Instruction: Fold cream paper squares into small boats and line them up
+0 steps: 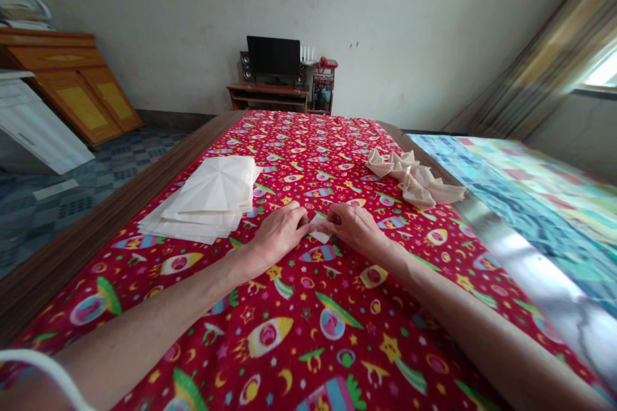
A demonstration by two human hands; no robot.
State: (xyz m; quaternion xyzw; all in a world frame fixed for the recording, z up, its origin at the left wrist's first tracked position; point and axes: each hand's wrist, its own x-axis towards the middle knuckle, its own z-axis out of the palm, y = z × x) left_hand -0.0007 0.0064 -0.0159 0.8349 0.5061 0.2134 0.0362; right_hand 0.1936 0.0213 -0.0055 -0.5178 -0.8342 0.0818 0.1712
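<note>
Paper between the hands: a small folded white paper (320, 231) sits at the middle of the cloth, its lower corner pointing toward the person.
Left hand (284, 231): fingers curled in, thumb and fingertips closed on the paper's left side; how firmly they press, I cannot tell.
Right hand (355, 225): bent the same way, thumb laid across the paper's right side and pinching it with the fingers, which partly hide the edge.
Paper stack (209, 187): flat off-white sheets beyond the left forearm, loosely squared, the top one marked with creases that meet near its middle.
Folded paper shapes (418, 181): several pointed, cream-coloured pieces grouped near the table's right edge, beyond the right hand.
Cloth (308, 295): red, printed with rockets, stars and moons, spread over the table and lying under all the paper.
Far wall: a dark monitor (274, 56) stands on a small desk (267, 91), with a red telephone (326, 64) to its right.
Right side: a patchwork cover (525, 205) lies beside the table.
</note>
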